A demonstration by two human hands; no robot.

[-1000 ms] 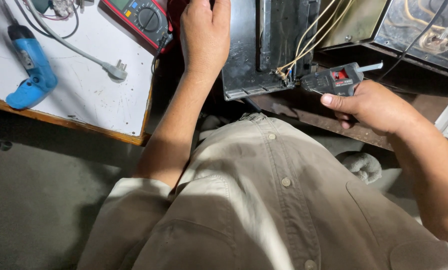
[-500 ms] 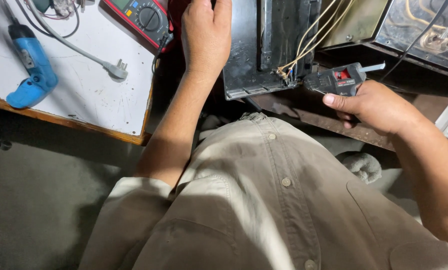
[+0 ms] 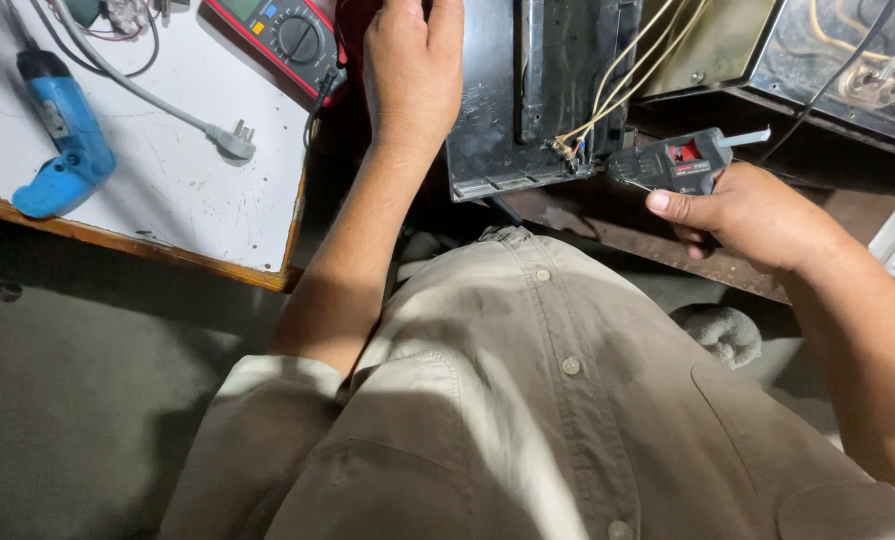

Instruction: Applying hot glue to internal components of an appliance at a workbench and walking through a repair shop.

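Observation:
My right hand grips a black glue gun with a red switch and a pale stick out of its back. Its nozzle points left at a bundle of yellow wires where they meet the lower edge of a dark metal panel. My left hand rests palm down on the left side of that panel, fingers together, steadying it. My beige shirt fills the lower view.
A white board table with a wooden edge lies at left. On it are a blue cordless drill, a grey plug and cable and a red multimeter. More metal casings with wiring stand at upper right.
The glue gun in my right hand has shifted slightly left, bringing the nozzle nearer the wire ends. My left hand has stayed on the panel.

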